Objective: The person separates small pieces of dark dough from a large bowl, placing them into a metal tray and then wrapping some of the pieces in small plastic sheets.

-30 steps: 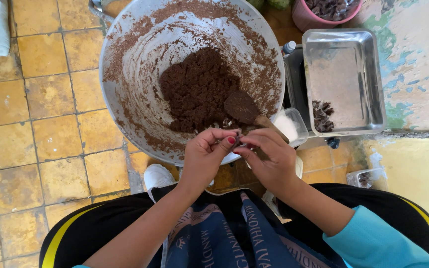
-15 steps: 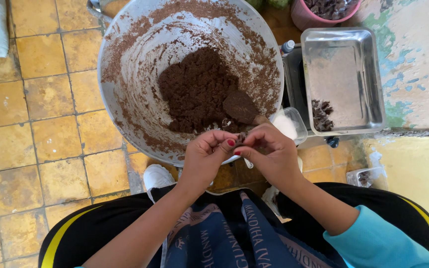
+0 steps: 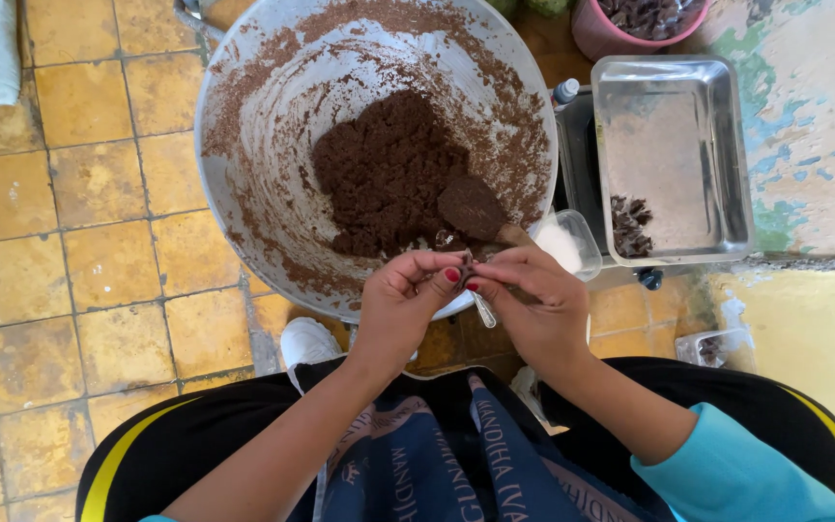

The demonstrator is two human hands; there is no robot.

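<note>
A wide metal bowl (image 3: 244, 145) stands on the floor in front of me, its wall smeared with brown mix. A dark brown lump (image 3: 384, 169) lies in its middle, with a wooden spatula (image 3: 475, 211) resting against it. My left hand (image 3: 398, 304) and my right hand (image 3: 533, 300) meet over the bowl's near rim. Their fingertips pinch a small dark piece together with a thin clear wrapper (image 3: 480, 307) that hangs below. Both hands are closed around it.
A steel tray (image 3: 727, 174) with a few dark pieces stands to the right of the bowl. A pink tub (image 3: 596, 34) sits behind it, and a clear plastic container (image 3: 572, 242) lies beside the bowl. Yellow floor tiles (image 3: 70, 222) spread to the left.
My hands have kept working the small piece at the bowl's rim. The right hand's fingers have closed in toward the left hand's fingertips.
</note>
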